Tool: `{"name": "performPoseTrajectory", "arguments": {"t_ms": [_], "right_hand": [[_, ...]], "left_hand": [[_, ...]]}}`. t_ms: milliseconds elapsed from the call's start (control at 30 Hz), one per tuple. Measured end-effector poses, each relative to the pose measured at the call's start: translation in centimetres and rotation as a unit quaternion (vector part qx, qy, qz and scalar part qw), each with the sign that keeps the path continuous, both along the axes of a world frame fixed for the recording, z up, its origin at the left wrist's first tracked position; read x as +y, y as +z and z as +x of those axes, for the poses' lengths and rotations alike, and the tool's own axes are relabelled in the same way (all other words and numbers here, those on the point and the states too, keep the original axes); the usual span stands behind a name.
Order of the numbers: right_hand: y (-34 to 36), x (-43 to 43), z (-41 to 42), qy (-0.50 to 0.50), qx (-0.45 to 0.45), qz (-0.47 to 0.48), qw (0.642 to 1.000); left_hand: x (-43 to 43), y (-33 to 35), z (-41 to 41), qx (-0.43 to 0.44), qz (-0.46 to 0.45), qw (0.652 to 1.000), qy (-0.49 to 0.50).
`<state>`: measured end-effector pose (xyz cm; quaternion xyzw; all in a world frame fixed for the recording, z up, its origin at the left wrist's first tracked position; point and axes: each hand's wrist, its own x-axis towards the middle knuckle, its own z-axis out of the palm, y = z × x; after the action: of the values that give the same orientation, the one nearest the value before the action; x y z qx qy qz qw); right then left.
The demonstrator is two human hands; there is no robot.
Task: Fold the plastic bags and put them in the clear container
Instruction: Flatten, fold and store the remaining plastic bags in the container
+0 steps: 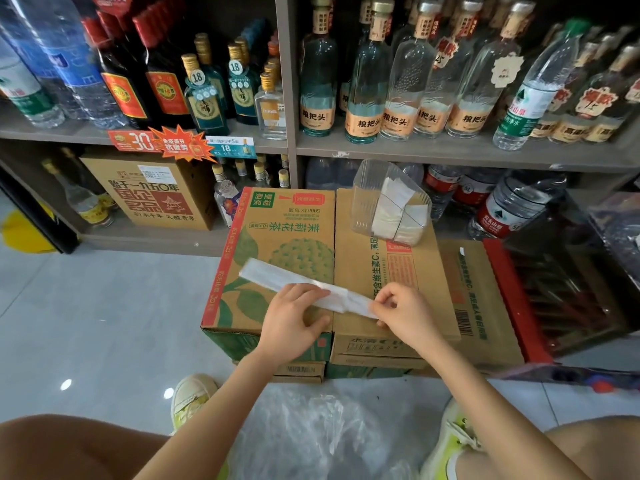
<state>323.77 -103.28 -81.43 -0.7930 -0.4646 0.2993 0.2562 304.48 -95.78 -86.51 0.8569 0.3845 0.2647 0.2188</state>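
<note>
A white plastic bag (277, 277), folded into a long narrow strip, lies slantwise across the tops of two cardboard boxes (273, 237). My left hand (294, 317) rests on the strip's middle with fingers laid over it. My right hand (405, 313) pinches the strip's right end between thumb and fingers. The clear container (367, 199) stands tilted on the far part of the right box and holds several folded white bags. A heap of loose clear plastic bags (322, 431) lies on the floor between my feet.
Shelves (450, 150) of glass and water bottles rise right behind the boxes. A third carton (485, 299) and a red crate (519, 299) stand to the right. Grey floor tiles (104, 306) spread to the left. My knees and shoes frame the bottom edge.
</note>
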Motion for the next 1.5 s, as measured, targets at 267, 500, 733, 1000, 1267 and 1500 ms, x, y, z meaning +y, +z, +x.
{"name": "performPoseTrajectory", "arguments": {"t_ms": [267, 500, 733, 1000, 1267, 1500], "right_hand": [[3.6, 2.8, -0.1, -0.092, 0.443, 0.017, 0.892], [1.7, 4.4, -1.3, -0.115, 0.432, 0.057, 0.893], [-0.4, 5.5, -5.1, -0.077, 0.369, 0.035, 0.926], [-1.0, 5.5, -5.3, -0.051, 0.378, 0.086, 0.921], [-0.5, 5.7, -3.6, 0.06, 0.349, 0.02, 0.935], [-0.4, 7.5, -3.6, 0.134, 0.252, -0.02, 0.958]], "left_hand": [[0.6, 0.1, 0.8, -0.049, -0.039, 0.994, 0.09], [0.9, 1.9, 1.2, -0.146, -0.256, 0.938, 0.183], [1.1, 2.4, 0.4, -0.259, -0.363, 0.877, 0.179], [1.1, 3.0, -0.5, -0.304, -0.412, 0.852, 0.112], [4.2, 3.3, -3.2, -0.381, -0.416, 0.81, 0.164], [8.2, 3.1, -3.5, -0.328, -0.469, 0.8, 0.181]]}}
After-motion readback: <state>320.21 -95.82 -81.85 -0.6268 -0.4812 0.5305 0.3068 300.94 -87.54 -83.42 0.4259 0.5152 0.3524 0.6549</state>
